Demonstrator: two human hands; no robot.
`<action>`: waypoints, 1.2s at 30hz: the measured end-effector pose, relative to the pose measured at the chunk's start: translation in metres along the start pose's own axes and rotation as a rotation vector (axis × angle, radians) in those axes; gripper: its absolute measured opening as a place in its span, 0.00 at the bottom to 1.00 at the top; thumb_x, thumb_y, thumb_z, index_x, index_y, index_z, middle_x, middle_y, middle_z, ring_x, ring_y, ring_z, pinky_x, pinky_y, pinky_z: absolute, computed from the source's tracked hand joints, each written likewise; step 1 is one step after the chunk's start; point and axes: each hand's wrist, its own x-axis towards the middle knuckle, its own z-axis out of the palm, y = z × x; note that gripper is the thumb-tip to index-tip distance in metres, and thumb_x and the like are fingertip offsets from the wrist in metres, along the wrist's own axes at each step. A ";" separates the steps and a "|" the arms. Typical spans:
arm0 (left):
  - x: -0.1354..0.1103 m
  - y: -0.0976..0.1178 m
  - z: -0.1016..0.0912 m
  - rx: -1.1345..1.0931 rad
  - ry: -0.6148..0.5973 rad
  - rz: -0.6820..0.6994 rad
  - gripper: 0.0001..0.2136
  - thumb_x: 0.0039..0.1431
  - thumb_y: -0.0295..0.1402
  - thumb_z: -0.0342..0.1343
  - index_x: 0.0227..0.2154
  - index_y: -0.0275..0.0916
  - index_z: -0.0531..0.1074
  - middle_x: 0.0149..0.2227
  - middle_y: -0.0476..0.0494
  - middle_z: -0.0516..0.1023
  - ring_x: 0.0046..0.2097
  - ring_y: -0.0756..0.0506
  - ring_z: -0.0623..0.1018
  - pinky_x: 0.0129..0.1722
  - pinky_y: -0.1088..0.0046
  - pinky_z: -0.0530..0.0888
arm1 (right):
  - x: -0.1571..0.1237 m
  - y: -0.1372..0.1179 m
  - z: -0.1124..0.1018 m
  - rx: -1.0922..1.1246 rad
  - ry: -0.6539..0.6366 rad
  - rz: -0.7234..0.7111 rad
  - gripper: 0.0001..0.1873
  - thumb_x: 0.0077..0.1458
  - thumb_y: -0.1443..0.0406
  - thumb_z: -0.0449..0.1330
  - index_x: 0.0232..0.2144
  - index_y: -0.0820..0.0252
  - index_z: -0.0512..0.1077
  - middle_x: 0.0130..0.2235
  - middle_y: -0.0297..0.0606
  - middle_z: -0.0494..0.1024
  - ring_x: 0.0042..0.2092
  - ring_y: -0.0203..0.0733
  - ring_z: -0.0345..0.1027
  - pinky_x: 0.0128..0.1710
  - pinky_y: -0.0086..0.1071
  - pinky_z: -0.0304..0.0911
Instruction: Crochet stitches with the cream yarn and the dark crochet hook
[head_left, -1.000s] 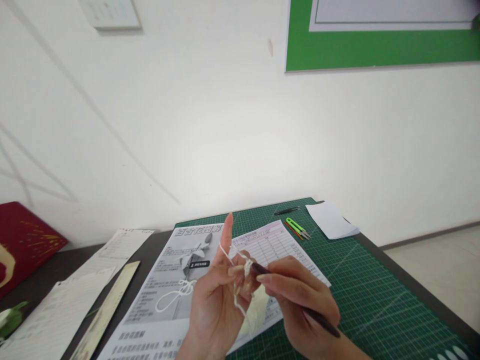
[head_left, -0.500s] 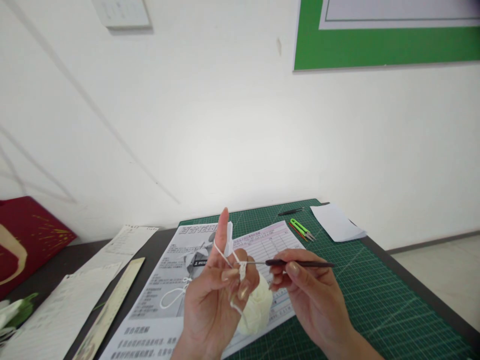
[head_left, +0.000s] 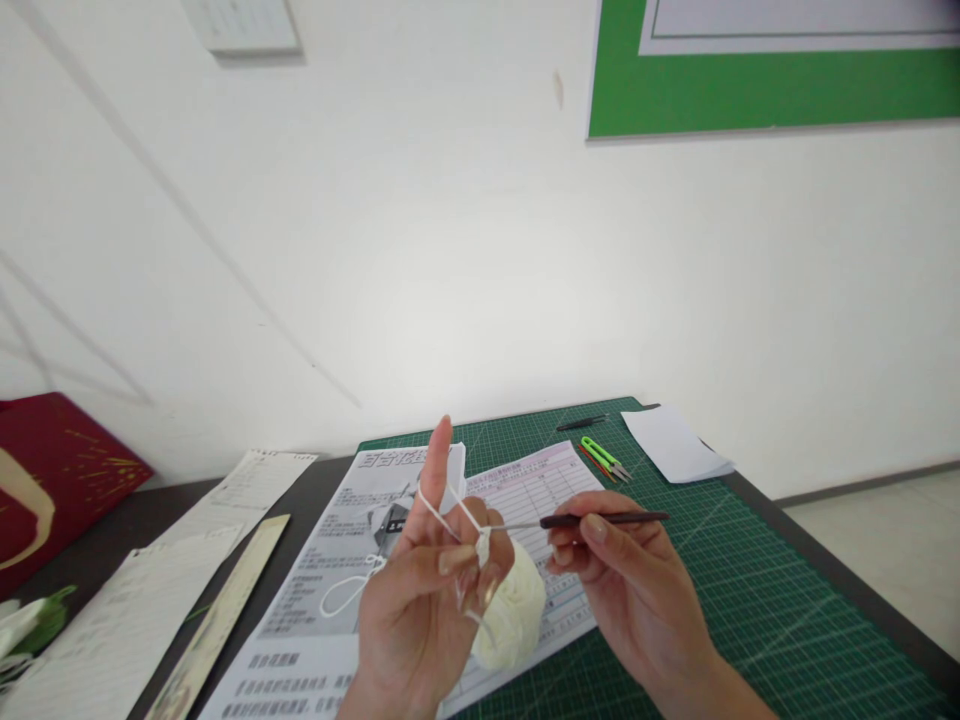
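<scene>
White yarn [head_left: 484, 546] stays looped over the left hand's [head_left: 427, 610] raised forefinger, pinched below; the right hand [head_left: 634, 590], pinching the hook [head_left: 600, 519], has swung it level, likely mid-stitch.

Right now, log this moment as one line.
left hand: pinches yarn, looped over finger | right hand: holds crochet hook | yarn ball: on paper

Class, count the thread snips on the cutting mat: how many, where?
2. The green snips lie at the far end of the cutting mat, left of a white paper slip; the red snips lie alongside, on their left. The left hand and right hand may hide more.
</scene>
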 end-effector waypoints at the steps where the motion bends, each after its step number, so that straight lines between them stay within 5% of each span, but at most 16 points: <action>1: 0.000 0.000 0.000 0.006 0.002 -0.004 0.40 0.47 0.19 0.52 0.62 0.56 0.51 0.21 0.51 0.67 0.25 0.50 0.68 0.25 0.76 0.62 | 0.000 0.000 0.000 -0.004 -0.001 -0.001 0.04 0.47 0.69 0.67 0.30 0.60 0.80 0.27 0.38 0.83 0.26 0.34 0.77 0.29 0.22 0.74; 36: 0.001 0.002 0.000 -0.036 -0.017 -0.057 0.42 0.45 0.19 0.52 0.64 0.48 0.47 0.20 0.53 0.66 0.23 0.52 0.68 0.25 0.77 0.64 | 0.001 -0.012 -0.005 -0.198 -0.124 -0.136 0.04 0.47 0.68 0.67 0.29 0.58 0.80 0.32 0.37 0.78 0.31 0.35 0.74 0.32 0.25 0.73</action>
